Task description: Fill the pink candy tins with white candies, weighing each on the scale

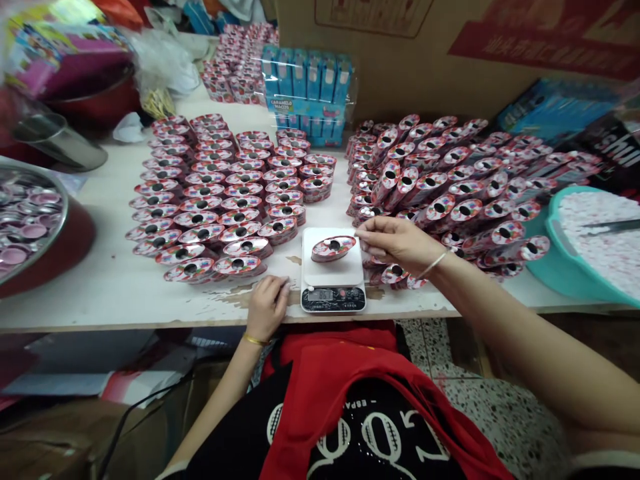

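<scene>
On a small white kitchen scale (310, 270) stands an oval, strawberry-printed container (320, 252) with a dark hole in its top and white bits by the hole. The scale's display is lit, and a small white piece lies by it. My right hand (393, 241) is just right of the container, thumb and fingers pinched together; what they hold, if anything, is too small to name. My left hand (269, 303) rests at the table edge left of the scale, fingers curled, with nothing seen in them. Rows of similar containers (245, 203) stand upright to the left.
More oval containers (465, 190), many tilted, crowd the right side. A teal basin (560, 247) of small white and pink pieces stands far right. At far left is a red bowl (75, 233) of pink caps. A blue box pack (307, 93) and a large carton (400, 73) stand behind.
</scene>
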`<state>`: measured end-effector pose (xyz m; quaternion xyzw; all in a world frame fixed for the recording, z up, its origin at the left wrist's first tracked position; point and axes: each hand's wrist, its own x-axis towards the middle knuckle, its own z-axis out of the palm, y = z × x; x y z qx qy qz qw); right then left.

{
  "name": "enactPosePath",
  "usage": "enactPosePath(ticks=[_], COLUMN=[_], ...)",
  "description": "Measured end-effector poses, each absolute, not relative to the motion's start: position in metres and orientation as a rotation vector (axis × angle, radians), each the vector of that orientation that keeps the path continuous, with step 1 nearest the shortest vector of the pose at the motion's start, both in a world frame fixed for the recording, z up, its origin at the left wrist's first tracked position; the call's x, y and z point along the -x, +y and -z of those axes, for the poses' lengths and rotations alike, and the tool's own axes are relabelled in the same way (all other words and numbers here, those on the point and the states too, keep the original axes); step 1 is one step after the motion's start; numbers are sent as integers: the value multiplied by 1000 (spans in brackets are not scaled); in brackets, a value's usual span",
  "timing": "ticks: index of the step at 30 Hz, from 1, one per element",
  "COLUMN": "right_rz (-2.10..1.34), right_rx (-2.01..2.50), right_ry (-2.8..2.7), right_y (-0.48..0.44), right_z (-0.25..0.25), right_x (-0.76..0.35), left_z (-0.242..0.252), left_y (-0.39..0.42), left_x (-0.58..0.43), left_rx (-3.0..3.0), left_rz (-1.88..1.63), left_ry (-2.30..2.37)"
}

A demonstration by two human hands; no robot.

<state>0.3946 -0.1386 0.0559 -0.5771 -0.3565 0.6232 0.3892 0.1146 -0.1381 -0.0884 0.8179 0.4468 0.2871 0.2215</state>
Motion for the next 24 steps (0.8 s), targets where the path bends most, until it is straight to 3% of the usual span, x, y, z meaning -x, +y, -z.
enactPosePath(ticks=[5,13,20,24], right_rz=[-1777,-1832,-1744,-1711], right_rx=[1216,969,1009,1063], right_ry=[-414,232,126,-71], right_y=[-184,-244,-257,-253], right_z=[-49,0,11,8], right_x=[-384,-346,-347,-348], left_z=[86,73,61,34], left_y=[-140,-149,-156,-145], left_x=[-114,-127,-148,-158], left_rx=[-2250,-2286,-2315,-2266], left_rz=[-833,-811,-741,-939], left_ry=[1191,1081,1151,1082])
